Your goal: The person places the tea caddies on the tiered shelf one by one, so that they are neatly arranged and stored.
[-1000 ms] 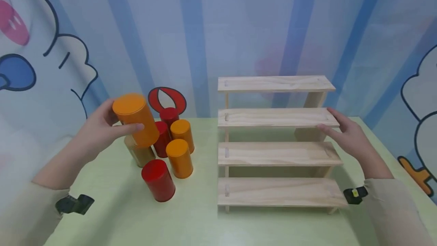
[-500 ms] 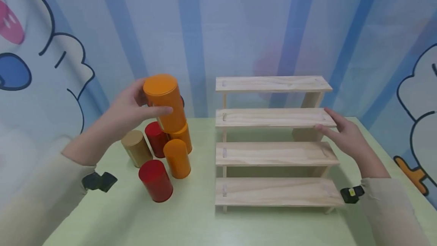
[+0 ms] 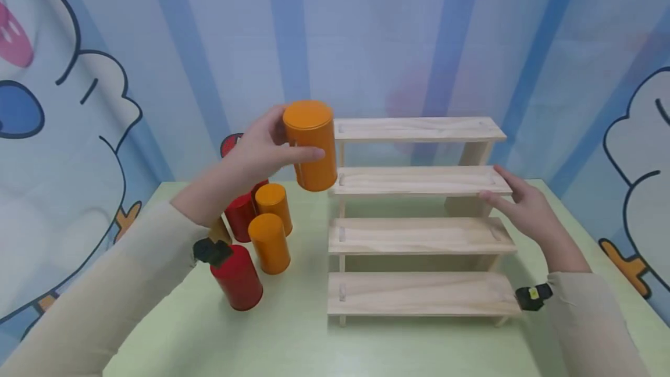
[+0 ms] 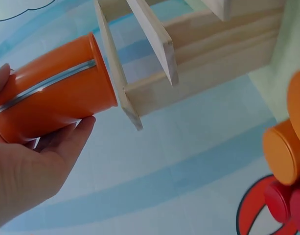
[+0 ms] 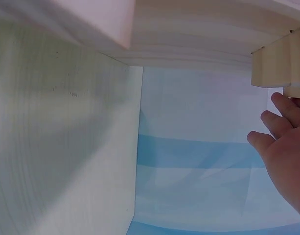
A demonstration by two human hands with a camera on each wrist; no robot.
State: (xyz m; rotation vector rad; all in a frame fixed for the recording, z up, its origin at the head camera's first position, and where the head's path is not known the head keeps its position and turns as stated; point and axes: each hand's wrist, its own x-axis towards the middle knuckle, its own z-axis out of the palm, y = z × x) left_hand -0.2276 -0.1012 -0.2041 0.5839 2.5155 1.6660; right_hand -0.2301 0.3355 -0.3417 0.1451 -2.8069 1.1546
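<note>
My left hand (image 3: 262, 147) grips an orange cylindrical tin (image 3: 314, 132), raised beside the left end of the top tier of a stepped wooden shelf (image 3: 419, 180). In the left wrist view, the tin (image 4: 57, 98) lies between thumb and fingers, a silvery seam along its side, its base near the shelf's boards. At the shelf's right side, my right hand (image 3: 530, 211) holds the end of the second board from the top, thumb at its front edge. The right wrist view has the fingers (image 5: 279, 120) at a board's end; part of that hand is cut off.
Left of the shelf stand red tins (image 3: 238, 278) and two orange tins (image 3: 269, 243) on the pale green table (image 3: 293, 330). A gold tin (image 3: 220, 230) is mostly hidden by my left forearm. A blue striped backdrop (image 3: 361, 39) hangs behind.
My left hand has carried the orange tin rightward and up, from above the gold tin to the shelf's top left end. The right hand keeps its hold on the shelf.
</note>
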